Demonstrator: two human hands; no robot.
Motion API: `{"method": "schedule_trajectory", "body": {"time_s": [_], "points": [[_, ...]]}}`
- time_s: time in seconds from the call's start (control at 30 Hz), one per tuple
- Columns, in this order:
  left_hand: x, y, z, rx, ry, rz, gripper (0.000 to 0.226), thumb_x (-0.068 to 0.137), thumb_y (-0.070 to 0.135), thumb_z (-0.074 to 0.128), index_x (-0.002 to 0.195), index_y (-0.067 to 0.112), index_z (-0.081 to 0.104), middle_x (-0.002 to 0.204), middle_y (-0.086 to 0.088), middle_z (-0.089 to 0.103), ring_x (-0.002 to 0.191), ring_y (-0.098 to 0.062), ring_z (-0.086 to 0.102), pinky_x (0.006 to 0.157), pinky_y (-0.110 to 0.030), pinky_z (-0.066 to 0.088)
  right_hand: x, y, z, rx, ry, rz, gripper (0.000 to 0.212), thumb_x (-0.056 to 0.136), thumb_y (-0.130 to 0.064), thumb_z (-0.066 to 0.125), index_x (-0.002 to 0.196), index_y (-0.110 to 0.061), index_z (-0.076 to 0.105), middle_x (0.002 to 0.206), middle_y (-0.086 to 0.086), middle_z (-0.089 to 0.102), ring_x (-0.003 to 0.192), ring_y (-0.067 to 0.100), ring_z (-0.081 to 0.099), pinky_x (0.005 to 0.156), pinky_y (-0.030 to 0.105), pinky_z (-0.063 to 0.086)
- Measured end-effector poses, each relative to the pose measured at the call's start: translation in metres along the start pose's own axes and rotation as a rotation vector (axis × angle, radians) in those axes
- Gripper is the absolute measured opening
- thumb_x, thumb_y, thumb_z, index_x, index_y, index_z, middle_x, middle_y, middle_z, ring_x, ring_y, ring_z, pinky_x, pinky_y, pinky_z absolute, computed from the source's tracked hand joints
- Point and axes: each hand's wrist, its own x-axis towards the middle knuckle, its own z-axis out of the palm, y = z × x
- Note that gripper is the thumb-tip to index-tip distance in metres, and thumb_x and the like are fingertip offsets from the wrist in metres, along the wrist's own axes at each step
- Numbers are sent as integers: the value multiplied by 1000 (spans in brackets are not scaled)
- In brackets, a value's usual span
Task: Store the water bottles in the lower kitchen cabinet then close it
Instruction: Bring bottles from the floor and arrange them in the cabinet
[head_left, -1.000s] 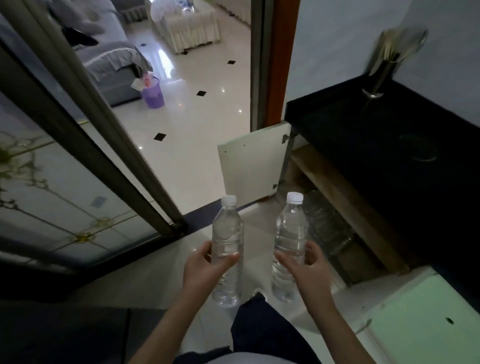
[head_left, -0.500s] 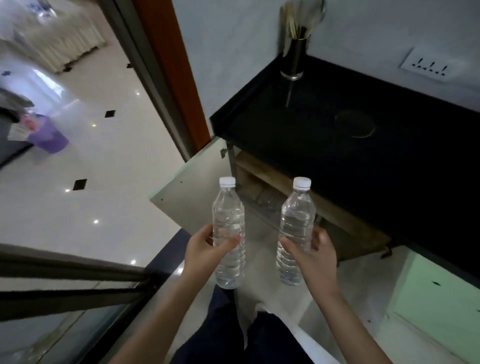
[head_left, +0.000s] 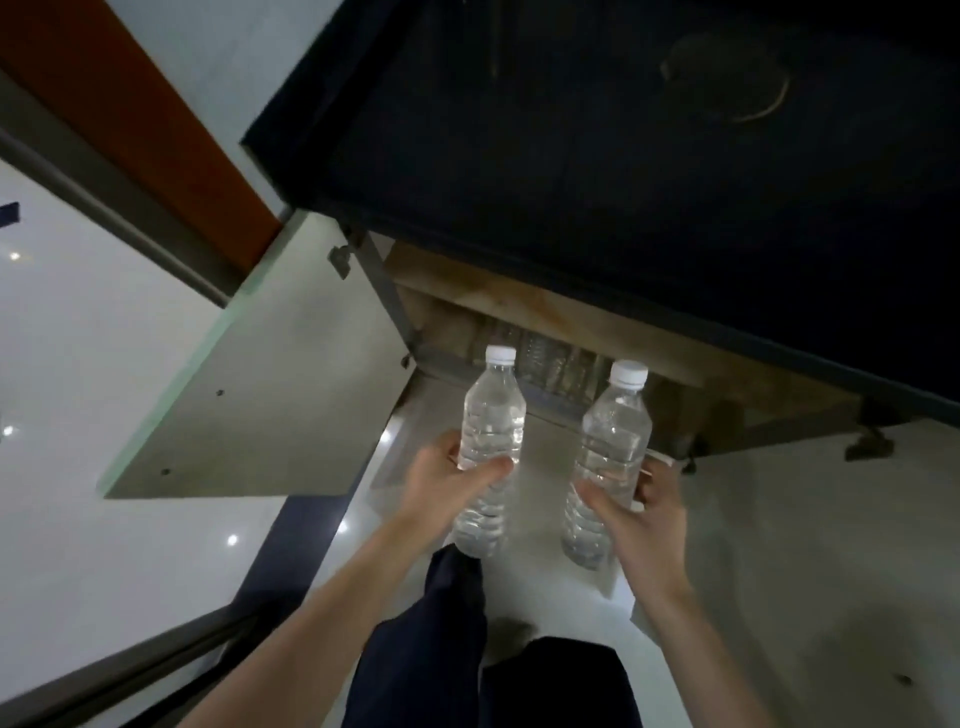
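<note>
I hold two clear water bottles with white caps, both upright. My left hand (head_left: 449, 480) grips the left bottle (head_left: 491, 415) around its middle. My right hand (head_left: 641, 519) grips the right bottle (head_left: 615, 436) the same way. Both bottles hang just in front of the open lower cabinet (head_left: 550, 312) under the black countertop. Inside the cabinet, several clear bottles (head_left: 545, 358) show dimly behind a wooden rail. The left cabinet door (head_left: 270, 395) stands swung wide open. The right door (head_left: 821, 545) is open too.
The black countertop (head_left: 597, 156) overhangs the cabinet and bears a faint ring mark. An orange-brown door frame (head_left: 135, 119) and a glossy white tiled floor (head_left: 78, 338) lie to the left. My dark-trousered legs (head_left: 467, 649) stand below, on the pale floor.
My view has swung right and down, closer to the cabinet. Both bottles, still in my hands, are now nearer the cabinet opening.
</note>
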Motion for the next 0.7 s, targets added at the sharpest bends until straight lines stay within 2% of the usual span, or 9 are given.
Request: {"method": "schedule_trajectory", "body": {"time_s": [0.17, 0.27, 0.37, 0.47, 0.6, 0.63, 0.7], "points": [[109, -67, 52, 66, -75, 35, 20, 73, 29, 84, 88, 26, 71, 82, 6, 76, 76, -9, 72, 73, -25, 57, 82, 111, 32, -22, 44, -2, 48, 67, -8, 88, 107, -20, 64, 99, -2, 71, 94, 17, 68, 82, 33, 55], [179, -107, 85, 111, -122, 78, 37, 64, 45, 83, 93, 24, 73, 84, 9, 77, 77, -7, 72, 78, -33, 58, 137, 176, 46, -33, 72, -23, 49, 66, -6, 89, 106, -19, 64, 98, -2, 71, 93, 16, 66, 85, 35, 54], [249, -144, 118, 92, -140, 117, 43, 54, 48, 81, 88, 22, 76, 80, 8, 77, 77, -10, 73, 82, -40, 58, 191, 233, 55, -69, 96, -62, 49, 64, -10, 90, 103, -25, 63, 97, -7, 71, 93, 14, 66, 78, 24, 49], [308, -174, 149, 71, -160, 185, 47, 51, 51, 79, 86, 20, 76, 80, 4, 77, 78, -14, 74, 82, -45, 58, 242, 281, 66, -65, 144, -54, 50, 63, -15, 92, 100, -28, 61, 97, -11, 69, 91, 10, 64, 72, 19, 45], [376, -205, 181, 46, -199, 274, 54, 50, 54, 82, 86, 15, 76, 82, -4, 77, 81, -25, 74, 83, -51, 57, 302, 329, 82, -40, 193, -43, 51, 61, -25, 93, 102, -27, 64, 100, -5, 71, 93, 18, 66, 81, 33, 51], [389, -209, 187, 35, -208, 296, 56, 49, 54, 83, 86, 14, 76, 82, -5, 77, 81, -26, 74, 83, -51, 57, 314, 336, 84, -32, 205, -58, 46, 62, -22, 92, 99, -26, 65, 97, -5, 72, 91, 18, 67, 78, 32, 52], [406, -213, 197, 4, -240, 322, 49, 53, 47, 84, 87, 12, 77, 82, -4, 78, 81, -23, 75, 83, -44, 57, 332, 344, 88, 29, 212, -76, 36, 67, -11, 88, 92, -22, 64, 84, -3, 72, 76, 11, 69, 63, 22, 50]]}}
